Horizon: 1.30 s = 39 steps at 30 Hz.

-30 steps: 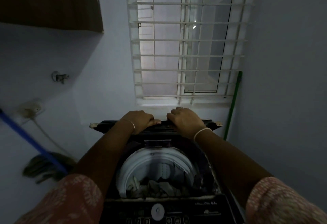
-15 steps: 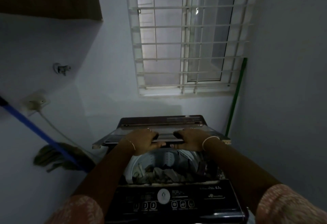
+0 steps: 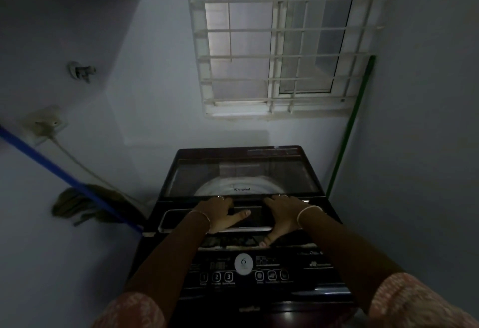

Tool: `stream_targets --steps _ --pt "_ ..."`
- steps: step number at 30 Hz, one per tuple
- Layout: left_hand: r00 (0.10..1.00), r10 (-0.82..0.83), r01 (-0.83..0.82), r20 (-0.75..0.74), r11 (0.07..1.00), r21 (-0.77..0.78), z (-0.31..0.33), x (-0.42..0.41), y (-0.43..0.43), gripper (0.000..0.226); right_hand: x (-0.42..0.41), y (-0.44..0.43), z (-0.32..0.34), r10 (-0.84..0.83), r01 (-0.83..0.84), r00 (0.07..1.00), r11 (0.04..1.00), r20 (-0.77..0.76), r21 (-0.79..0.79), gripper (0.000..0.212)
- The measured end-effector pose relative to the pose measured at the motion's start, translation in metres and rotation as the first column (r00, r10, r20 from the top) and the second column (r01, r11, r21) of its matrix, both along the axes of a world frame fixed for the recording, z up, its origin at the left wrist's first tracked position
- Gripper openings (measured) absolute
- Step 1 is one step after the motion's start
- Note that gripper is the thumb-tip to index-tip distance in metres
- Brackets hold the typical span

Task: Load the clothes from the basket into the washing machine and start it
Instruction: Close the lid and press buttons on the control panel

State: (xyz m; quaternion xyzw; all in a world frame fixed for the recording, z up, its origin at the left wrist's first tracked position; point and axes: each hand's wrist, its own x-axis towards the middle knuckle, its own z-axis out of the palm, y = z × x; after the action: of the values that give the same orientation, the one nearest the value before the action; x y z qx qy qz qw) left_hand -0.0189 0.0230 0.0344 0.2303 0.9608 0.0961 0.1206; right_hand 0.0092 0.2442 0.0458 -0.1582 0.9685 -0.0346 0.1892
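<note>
- Left wall: a blue-handled mop (image 3: 67, 175) leans below a wall socket (image 3: 42, 125). Neither bears on the job.
- Your left hand (image 3: 220, 215) lies flat on the front panel of the washing machine's (image 3: 259, 301) folding lid (image 3: 243, 172). Its fingers reach toward the fold and the thumb is splayed on top. It presses and clasps nothing.
- Lid: its long axis runs left to right across the tub. The glass rear panel lies nearly flat. The front panel is not yet seated, and a narrow gap separates its front edge from the machine's rim. Clothes (image 3: 228, 241) show dimly in that gap.
- Control panel (image 3: 305, 265): it lies nearer you than both hands, and its button row also runs left to right. Buttons 1, 2 and 3 sit left of the white dial (image 3: 243, 263), with 3 more on the right. The captions are too blurred to confirm.
- Judgement: seat the lid by pressing straight down. Your left hand is then the nearer one to the numbered buttons.
- Your right hand (image 3: 282, 213) rests its fingers on the same panel, and the thumb extends past the front edge into the gap. I cannot tell whether the thumb hooks beneath.
- Right corner: a green pole (image 3: 350, 131) stands against the wall. The basket is not in view.
</note>
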Motion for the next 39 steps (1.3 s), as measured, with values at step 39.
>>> stream_targets --steps 39 --pt "0.931 0.228 -0.226 -0.284 0.973 0.037 -0.069 0.02 0.008 0.047 0.028 -0.02 -0.074 -0.308 0.27 0.847 0.951 -0.433 -0.15 0.055"
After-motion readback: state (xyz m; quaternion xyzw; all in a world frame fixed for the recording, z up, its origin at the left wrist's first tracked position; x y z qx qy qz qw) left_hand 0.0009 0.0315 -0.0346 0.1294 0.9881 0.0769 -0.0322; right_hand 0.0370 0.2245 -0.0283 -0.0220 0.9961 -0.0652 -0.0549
